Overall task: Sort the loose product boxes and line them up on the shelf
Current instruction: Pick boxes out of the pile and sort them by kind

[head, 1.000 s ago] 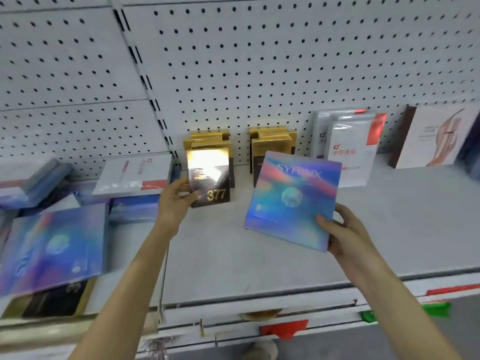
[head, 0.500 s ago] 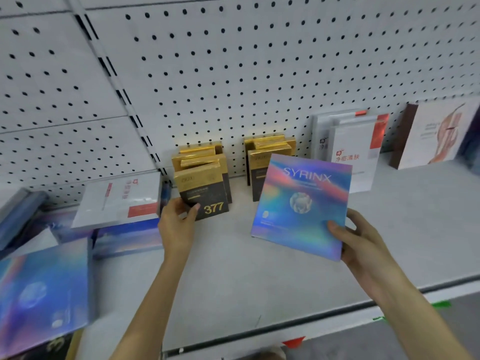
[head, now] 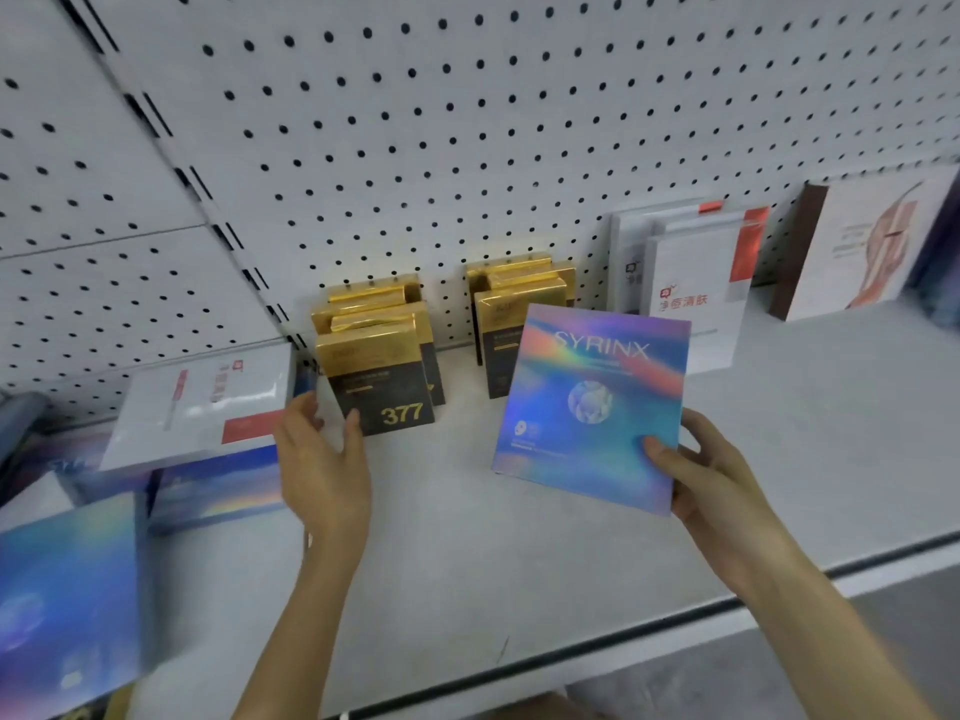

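— Iridescent box (head: 592, 407) gripped by the right hand (head: 711, 475), with thumb pressed on the front at the five o'clock corner and the other fingers hidden behind. Held tilted over the shelf (head: 519, 563); resting on it or not, cannot tell.

— And the left hand (head: 322, 459)?

— Clamped on the front gold box (head: 384, 387), marked 377, with thumb on its face at seven o'clock and fingers curled round the left edge. Standing upright at nine o'clock from the iridescent box.

— Step in hand?

— Probably squaring up the gold row while carrying the iridescent box toward a place of its own.

— Next move?

— Calls for picking a bare stretch of shelf, then standing the box upright, face forward. Worth minding the second gold row (head: 514, 324) just behind, at eleven o'clock, and the white boxes (head: 691, 283) at one o'clock.
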`<control>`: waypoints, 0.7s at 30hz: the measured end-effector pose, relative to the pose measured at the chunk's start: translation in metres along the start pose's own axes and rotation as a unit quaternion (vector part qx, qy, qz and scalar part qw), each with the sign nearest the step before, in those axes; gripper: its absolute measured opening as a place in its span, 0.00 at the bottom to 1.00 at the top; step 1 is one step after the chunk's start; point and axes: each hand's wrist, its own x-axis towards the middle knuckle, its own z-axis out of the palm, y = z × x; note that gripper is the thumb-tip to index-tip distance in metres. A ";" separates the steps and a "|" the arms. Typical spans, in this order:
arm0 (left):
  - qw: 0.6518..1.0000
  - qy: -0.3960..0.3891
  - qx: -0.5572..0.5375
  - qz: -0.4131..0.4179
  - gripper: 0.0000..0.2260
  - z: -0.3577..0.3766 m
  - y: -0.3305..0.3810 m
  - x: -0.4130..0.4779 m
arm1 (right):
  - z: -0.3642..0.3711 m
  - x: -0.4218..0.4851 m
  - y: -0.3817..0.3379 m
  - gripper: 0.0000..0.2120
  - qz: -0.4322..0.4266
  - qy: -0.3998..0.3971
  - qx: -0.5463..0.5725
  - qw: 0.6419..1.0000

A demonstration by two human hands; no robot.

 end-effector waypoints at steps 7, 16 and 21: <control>0.978 -0.137 -0.105 0.117 0.07 0.018 0.055 -0.083 | -0.038 -0.002 0.000 0.35 -0.002 0.016 0.028 0.999; 0.872 -0.444 -0.161 0.126 0.09 0.128 0.161 -0.201 | -0.185 -0.016 -0.033 0.21 -0.052 0.076 0.073 0.993; 0.848 -0.485 -0.157 0.147 0.15 0.193 0.224 -0.294 | -0.317 -0.030 -0.066 0.21 -0.101 0.131 -0.004 0.986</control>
